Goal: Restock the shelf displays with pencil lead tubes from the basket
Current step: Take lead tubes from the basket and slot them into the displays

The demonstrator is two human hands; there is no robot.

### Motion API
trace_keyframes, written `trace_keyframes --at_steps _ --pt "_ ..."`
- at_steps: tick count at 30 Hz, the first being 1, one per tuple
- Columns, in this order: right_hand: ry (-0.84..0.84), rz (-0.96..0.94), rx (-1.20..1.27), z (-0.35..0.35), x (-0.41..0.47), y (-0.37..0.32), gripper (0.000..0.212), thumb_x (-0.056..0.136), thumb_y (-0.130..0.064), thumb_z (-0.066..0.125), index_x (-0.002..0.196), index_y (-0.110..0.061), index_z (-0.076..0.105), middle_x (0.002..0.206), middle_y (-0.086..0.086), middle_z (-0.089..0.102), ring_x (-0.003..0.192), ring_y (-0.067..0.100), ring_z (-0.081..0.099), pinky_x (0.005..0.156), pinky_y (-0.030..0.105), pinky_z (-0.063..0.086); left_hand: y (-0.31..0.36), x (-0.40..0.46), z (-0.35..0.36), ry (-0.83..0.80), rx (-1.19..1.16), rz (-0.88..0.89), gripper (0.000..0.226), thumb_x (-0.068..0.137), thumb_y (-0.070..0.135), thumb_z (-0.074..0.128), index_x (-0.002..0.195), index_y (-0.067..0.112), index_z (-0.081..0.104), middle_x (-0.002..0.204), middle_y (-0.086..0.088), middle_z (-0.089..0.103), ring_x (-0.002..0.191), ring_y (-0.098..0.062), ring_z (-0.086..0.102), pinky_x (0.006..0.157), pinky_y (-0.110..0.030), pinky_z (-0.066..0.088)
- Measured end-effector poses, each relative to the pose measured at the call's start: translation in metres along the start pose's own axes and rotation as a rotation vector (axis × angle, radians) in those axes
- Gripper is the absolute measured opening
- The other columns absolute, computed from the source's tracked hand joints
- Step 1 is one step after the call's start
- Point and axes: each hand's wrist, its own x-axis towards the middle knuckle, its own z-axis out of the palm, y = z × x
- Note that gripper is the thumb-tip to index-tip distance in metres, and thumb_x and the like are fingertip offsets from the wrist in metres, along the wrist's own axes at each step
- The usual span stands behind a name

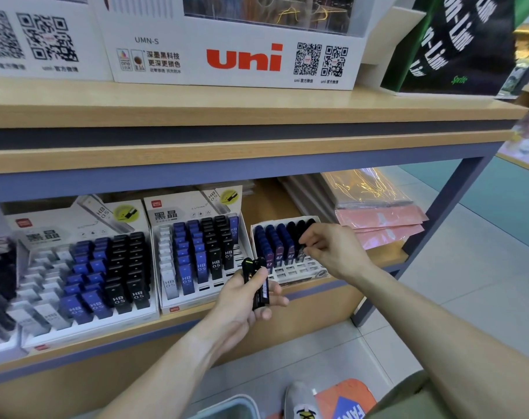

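The right hand (329,247) reaches into the small display tray (290,272) at the right end of the lower shelf (196,316), its fingers (310,237) pinching what looks like a black lead tube (302,247) at the tray's right-hand column; the tube is mostly hidden behind them, so how far it is seated cannot be told. The left hand (248,300) hovers just in front of the shelf's front edge, thumb and curled fingers clamped round a small bundle of black lead tubes (258,282) held upright. The likeliest slip, as I judge it, is in that bundle: several smooth tubes gripped together could slide loose and drop to the floor if the grip eases while attention is on the tray. A tube pushed in at a tilt could also nudge its blue neighbours (272,246) out of their slots, or land in the wrong column. The shelf is pale wood with a grey-blue edge, carrying two larger lead displays (196,246) to the left and pink packets (378,219) at the right end. Above, an upper shelf (257,110) holds white pen boxes (236,55). The floor is light tile (438,297); the corner of what may be the basket (226,408) shows at the bottom.
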Motion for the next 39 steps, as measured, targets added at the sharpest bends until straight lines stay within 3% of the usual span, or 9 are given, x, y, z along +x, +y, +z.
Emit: trace_keyframes --at_steps 4,9,18,24,27,32,35,37,39 --pt "0.093 0.037 -0.008 0.004 0.002 0.004 0.018 0.085 -0.007 0.074 0.096 -0.021 0.07 0.084 -0.009 0.071 0.077 0.006 0.068 0.074 0.023 0.055 0.002 -0.003 0.002 -0.035 0.0 -0.001 0.03 0.105 0.024 0.055 0.121 0.0 0.049 0.092 -0.022 0.074 0.09 -0.04 0.076 0.041 -0.022 0.052" --pt "0.171 0.065 -0.057 0.011 0.002 0.009 0.014 0.083 -0.008 0.076 0.09 -0.02 0.077 0.083 -0.007 0.075 0.078 0.012 0.069 0.073 0.027 0.054 0.002 -0.009 0.005 -0.062 0.019 -0.003 0.032 0.103 0.028 0.057 0.122 0.002 0.055 0.098 -0.025 0.075 0.093 -0.039 0.076 0.044 -0.022 0.056" --pt "0.15 0.024 -0.048 0.008 -0.003 0.005 0.013 0.086 -0.01 0.075 0.094 -0.019 0.079 0.083 -0.007 0.077 0.077 0.009 0.07 0.076 0.026 0.056 0.0 -0.015 0.002 -0.03 0.143 0.021 0.033 0.101 0.037 0.058 0.121 0.01 0.059 0.094 -0.019 0.077 0.081 -0.031 0.078 0.043 -0.019 0.051" --pt "0.127 -0.004 -0.109 0.011 -0.001 -0.004 0.013 0.088 -0.012 0.073 0.096 -0.02 0.08 0.086 -0.007 0.077 0.08 0.012 0.071 0.076 0.029 0.056 0.0 -0.017 -0.003 -0.005 0.173 0.031 0.035 0.101 0.037 0.06 0.112 0.004 0.06 0.085 -0.016 0.076 0.066 -0.023 0.074 0.041 -0.018 0.05" --pt "0.139 0.051 -0.111 0.011 0.0 -0.005 0.013 0.088 -0.011 0.072 0.097 -0.018 0.079 0.087 -0.006 0.077 0.081 0.013 0.071 0.072 0.023 0.051 -0.001 -0.016 -0.005 0.001 0.191 0.037 0.036 0.099 0.037 0.062 0.106 0.002 0.062 0.083 -0.016 0.074 0.06 -0.02 0.069 0.042 -0.019 0.05" --pt "0.167 0.092 -0.208 0.007 -0.004 -0.016 0.019 0.086 -0.02 0.074 0.104 -0.024 0.071 0.086 -0.01 0.073 0.082 0.016 0.068 0.068 0.029 0.052 0.0 -0.016 -0.005 -0.01 0.207 0.058 0.038 0.099 0.036 0.062 0.116 0.002 0.061 0.085 -0.015 0.075 0.059 -0.019 0.067 0.044 -0.019 0.05" --pt "0.104 0.202 0.172 0.003 -0.012 -0.044 0.008 0.087 -0.028 0.075 0.092 -0.023 0.07 0.075 -0.007 0.073 0.07 0.011 0.068 0.065 0.028 0.055 0.0 -0.016 -0.005 -0.013 0.208 0.061 0.036 0.099 0.035 0.063 0.118 0.004 0.061 0.084 -0.014 0.075 0.059 -0.019 0.067 0.044 -0.019 0.05" --pt "-0.124 0.318 0.505 0.004 -0.022 -0.062 0.021 0.085 -0.037 0.079 0.096 -0.02 0.073 0.081 0.0 0.077 0.071 0.012 0.071 0.066 0.03 0.057 0.0 -0.015 -0.004 -0.023 0.212 0.069 0.036 0.097 0.036 0.065 0.119 0.007 0.062 0.083 -0.014 0.074 0.059 -0.019 0.067 0.044 -0.019 0.05" --pt "-0.228 0.363 0.591 0.007 -0.027 -0.067 0.034 0.078 -0.039 0.086 0.098 -0.016 0.073 0.084 0.006 0.077 0.07 0.013 0.07 0.065 0.028 0.055 -0.001 -0.016 -0.002 -0.034 0.23 0.08 0.039 0.093 0.038 0.067 0.12 0.009 0.064 0.082 -0.013 0.073 0.059 -0.019 0.066 0.044 -0.02 0.05"
